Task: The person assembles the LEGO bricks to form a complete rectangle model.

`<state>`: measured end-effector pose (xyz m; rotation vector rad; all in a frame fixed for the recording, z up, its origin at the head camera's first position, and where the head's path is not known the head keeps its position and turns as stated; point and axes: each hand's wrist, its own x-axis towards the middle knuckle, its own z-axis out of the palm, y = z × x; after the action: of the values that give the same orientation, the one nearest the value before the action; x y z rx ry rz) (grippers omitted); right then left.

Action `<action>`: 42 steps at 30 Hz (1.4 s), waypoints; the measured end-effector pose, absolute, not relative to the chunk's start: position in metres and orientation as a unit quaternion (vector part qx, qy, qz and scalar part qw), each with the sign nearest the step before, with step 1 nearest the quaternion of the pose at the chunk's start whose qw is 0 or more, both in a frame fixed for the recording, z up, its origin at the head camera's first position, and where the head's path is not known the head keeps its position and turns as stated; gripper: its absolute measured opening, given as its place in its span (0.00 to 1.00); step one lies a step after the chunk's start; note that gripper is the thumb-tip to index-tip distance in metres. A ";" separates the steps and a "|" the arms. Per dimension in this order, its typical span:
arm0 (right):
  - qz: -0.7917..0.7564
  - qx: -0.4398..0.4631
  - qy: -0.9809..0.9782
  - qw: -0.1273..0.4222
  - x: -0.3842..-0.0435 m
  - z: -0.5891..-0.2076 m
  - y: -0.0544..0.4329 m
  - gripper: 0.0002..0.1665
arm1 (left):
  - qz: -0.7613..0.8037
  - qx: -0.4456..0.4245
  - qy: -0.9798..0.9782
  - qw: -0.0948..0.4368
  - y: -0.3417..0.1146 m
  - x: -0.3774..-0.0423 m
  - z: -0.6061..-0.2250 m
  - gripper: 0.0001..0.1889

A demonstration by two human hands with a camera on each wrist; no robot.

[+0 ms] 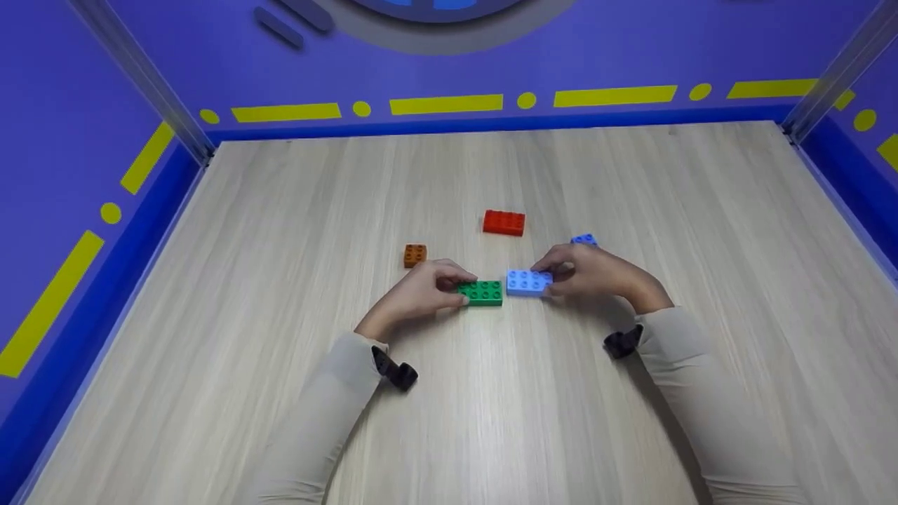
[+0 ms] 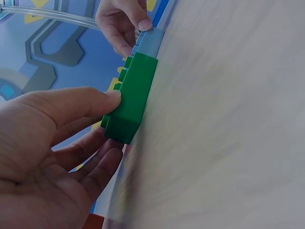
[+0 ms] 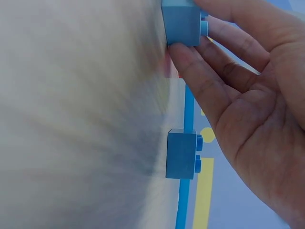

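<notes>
As L hand [image 1: 426,286] grips grn brick [image 1: 485,295], tbl edge [image 1: 491,134] well apart.

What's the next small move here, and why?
I'd probably nudge the light blue brick toward the green brick until their ends meet. The head view shows a narrow gap between them, both studs up and slightly out of line; the left hand grips the green one, the right hand the light blue.

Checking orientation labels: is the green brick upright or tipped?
Upright: the head view shows the green brick, held by the left hand, studs up.
</notes>
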<state>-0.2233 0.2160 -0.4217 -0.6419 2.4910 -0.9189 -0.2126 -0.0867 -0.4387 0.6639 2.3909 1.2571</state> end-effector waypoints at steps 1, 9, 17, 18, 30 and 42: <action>-0.329 -0.231 0.893 0.204 -0.223 -0.422 0.216 0.22 | 0.448 0.235 0.844 0.179 -0.086 -0.213 -0.439 0.18; -0.330 -0.237 0.891 0.201 -0.221 -0.420 0.217 0.21 | 0.459 0.226 0.841 0.177 -0.085 -0.215 -0.440 0.18; -0.339 -0.248 0.886 0.198 -0.221 -0.421 0.218 0.21 | 0.461 0.219 0.843 0.171 -0.082 -0.216 -0.441 0.18; -0.340 -0.249 0.885 0.199 -0.221 -0.421 0.217 0.21 | 0.459 0.219 0.844 0.170 -0.082 -0.216 -0.442 0.18; -0.331 -0.255 0.886 0.199 -0.220 -0.422 0.216 0.21 | 0.467 0.212 0.842 0.168 -0.082 -0.214 -0.444 0.18; -0.325 -0.264 0.887 0.195 -0.220 -0.419 0.215 0.21 | 0.478 0.204 0.836 0.172 -0.082 -0.213 -0.445 0.18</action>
<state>-0.2204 0.2148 -0.4193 -0.7393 2.4859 -0.9117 -0.2127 -0.0821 -0.4454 0.5803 2.3740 1.3580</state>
